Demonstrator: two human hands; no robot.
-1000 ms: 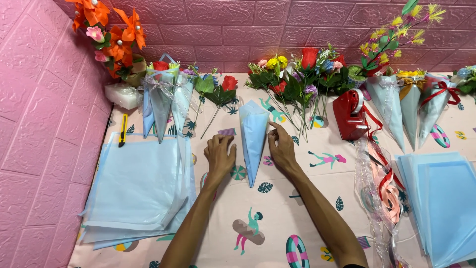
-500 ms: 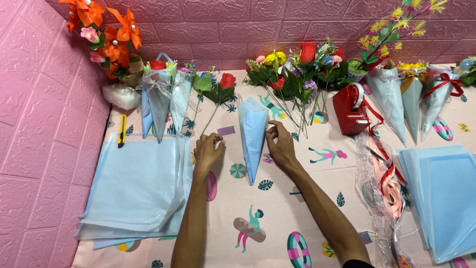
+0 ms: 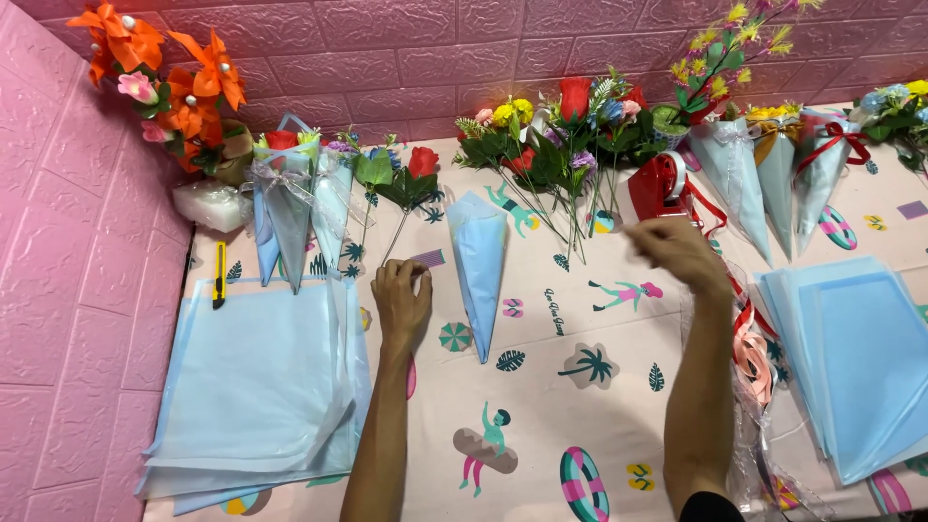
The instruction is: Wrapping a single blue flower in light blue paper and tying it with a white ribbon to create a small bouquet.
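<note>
Head view: left hand flat on desk, fingers together, fingertips touching stem of red rose. Blue paper cone lies just right of it, tip toward person. Right hand raised, blurred, near red ribbon spool; grip unclear.

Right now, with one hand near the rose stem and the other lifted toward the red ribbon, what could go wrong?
1. The right hand is blurred in motion near the red ribbon roll; it might snag the loose ribbon tails and drag the roll.
2. The left hand rests by the red rose stem; a careless pull might tip the wrapped bouquets beside it.
3. The blue paper cone lies loose and could unroll if bumped.
</note>
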